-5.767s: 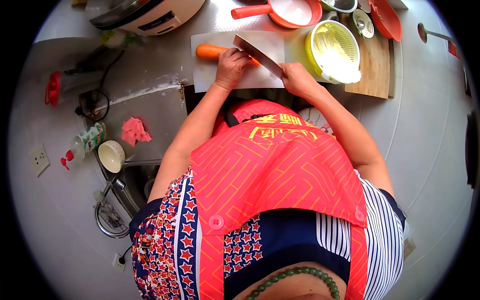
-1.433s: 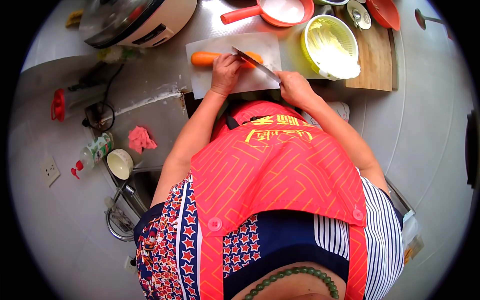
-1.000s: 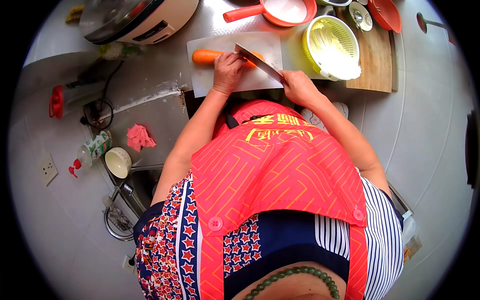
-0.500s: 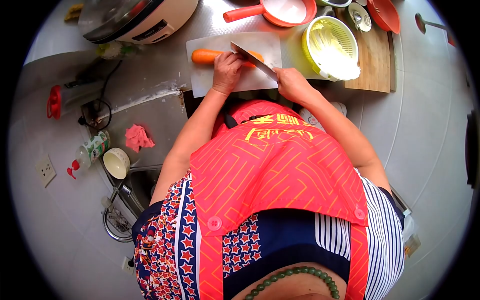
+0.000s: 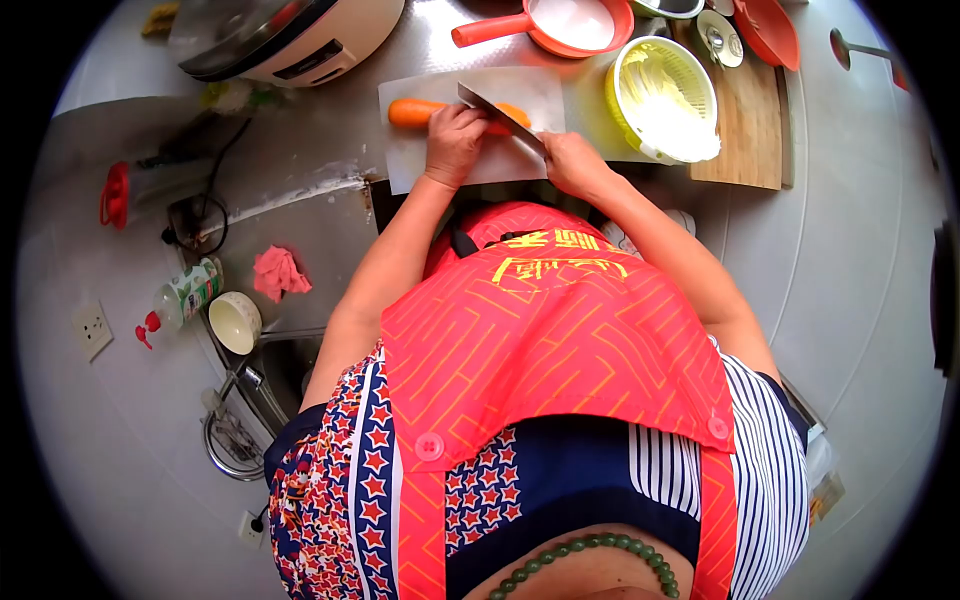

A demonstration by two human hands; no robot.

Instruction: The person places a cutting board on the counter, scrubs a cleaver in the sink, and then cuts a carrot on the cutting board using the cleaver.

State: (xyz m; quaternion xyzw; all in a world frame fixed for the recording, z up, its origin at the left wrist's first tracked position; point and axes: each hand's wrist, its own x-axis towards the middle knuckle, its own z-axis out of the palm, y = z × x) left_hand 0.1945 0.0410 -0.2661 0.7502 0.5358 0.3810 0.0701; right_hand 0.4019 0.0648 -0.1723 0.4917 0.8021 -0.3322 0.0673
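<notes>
An orange carrot (image 5: 408, 113) lies across a white cutting board (image 5: 410, 165) at the counter's front edge. My left hand (image 5: 457, 142) grips the carrot near its middle, fingers curled over it beside the blade. In my right hand (image 5: 578, 163) is the handle of a knife (image 5: 508, 118), its broad blade slanting over the carrot just right of my left fingers. A short orange part of the carrot shows beyond the blade. The knife's lower edge and its exact contact with the carrot are hidden.
Right of the board stands a yellow-green strainer basket (image 5: 625, 105) with pale contents, next to a wooden board (image 5: 750, 130). Behind are a red-handled pan (image 5: 545, 25) and a rice cooker (image 5: 330, 45). Leftward are a pink cloth (image 5: 280, 273), a bowl (image 5: 235, 322) and a bottle (image 5: 185, 296).
My right hand and the knife have shifted slightly to the left. My left hand keeps its hold on the carrot. The whole view has moved a little.
</notes>
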